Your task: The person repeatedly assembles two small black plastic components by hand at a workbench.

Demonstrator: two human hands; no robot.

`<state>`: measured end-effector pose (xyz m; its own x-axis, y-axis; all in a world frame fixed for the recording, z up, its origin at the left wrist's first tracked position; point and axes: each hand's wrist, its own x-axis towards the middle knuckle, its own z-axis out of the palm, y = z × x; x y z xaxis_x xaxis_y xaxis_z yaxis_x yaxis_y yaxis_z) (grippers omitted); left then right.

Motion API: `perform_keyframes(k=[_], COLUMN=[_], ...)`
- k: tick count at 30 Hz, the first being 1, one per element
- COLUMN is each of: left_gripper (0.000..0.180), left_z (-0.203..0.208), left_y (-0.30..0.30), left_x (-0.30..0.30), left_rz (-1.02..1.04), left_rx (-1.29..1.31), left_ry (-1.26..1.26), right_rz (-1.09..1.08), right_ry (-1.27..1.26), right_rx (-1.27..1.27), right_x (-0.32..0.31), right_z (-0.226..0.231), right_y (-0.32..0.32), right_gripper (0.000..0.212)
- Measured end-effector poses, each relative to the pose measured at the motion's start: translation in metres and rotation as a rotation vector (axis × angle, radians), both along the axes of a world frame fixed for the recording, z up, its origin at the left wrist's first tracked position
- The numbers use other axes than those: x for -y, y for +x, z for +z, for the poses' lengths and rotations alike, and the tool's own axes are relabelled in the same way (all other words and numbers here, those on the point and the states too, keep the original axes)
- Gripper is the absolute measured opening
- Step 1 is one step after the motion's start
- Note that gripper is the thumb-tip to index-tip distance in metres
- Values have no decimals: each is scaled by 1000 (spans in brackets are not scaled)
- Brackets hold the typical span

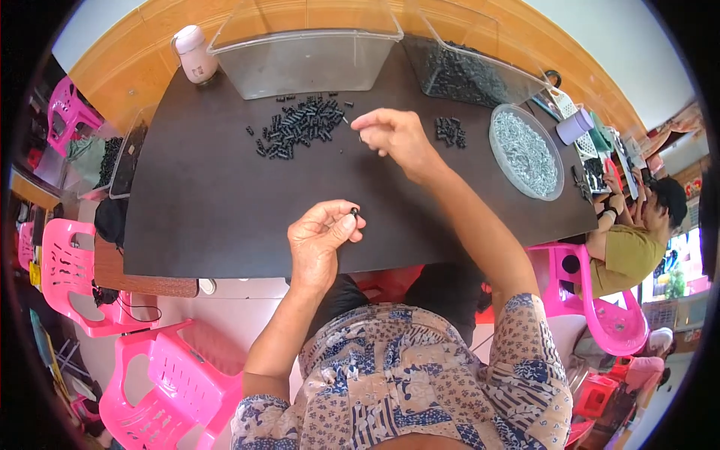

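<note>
Over the black mat (pixel 225 210) we see the left hand (pixel 321 238) curled, pinching a small black piece (pixel 354 213) between thumb and fingertips, though most of the piece is hidden and its shape is hard to tell. Farther up, the right hand (pixel 396 136) hovers half closed beside the heap of black pieces (pixel 298 126); we cannot tell whether it holds anything. Beyond it, the clear tub (pixel 304 56) is cut off by the top edge.

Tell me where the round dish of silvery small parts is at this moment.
In the head view, the round dish lies at the right end of the black mat, right of the right hand and just below the clear bin of black parts.
</note>
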<state>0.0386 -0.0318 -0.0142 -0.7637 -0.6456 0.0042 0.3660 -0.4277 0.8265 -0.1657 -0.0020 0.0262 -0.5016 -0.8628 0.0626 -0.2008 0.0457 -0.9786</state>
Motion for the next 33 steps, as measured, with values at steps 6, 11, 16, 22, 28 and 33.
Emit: perform_keyframes(k=[6,11,16,22,28,33], left_gripper=[20,17,16,15,15,14], left_z=[8,14,16,20,26,23], left_y=[-4,-3,-1,-1,0,1], left_x=[-7,-14,-23,-30,-32,-36], left_rz=[16,-15,-45,-103,-147,-133], left_rx=[80,120,151,149,163,182], left_ry=[-37,-70,-96,-29,42,-39], right_rz=[-2,-80,-71,-83,-100,-99], right_ry=[-120,-133,-341,-279,-298,-355], right_rx=[217,216,-26,-254,-460,-614], right_x=[-51,-77,-92,-103,-106,-106], right_z=[0,3,-4,0,-1,-2], right_y=[45,70,76,82,81,82], right_gripper=[18,15,14,14,14,13])
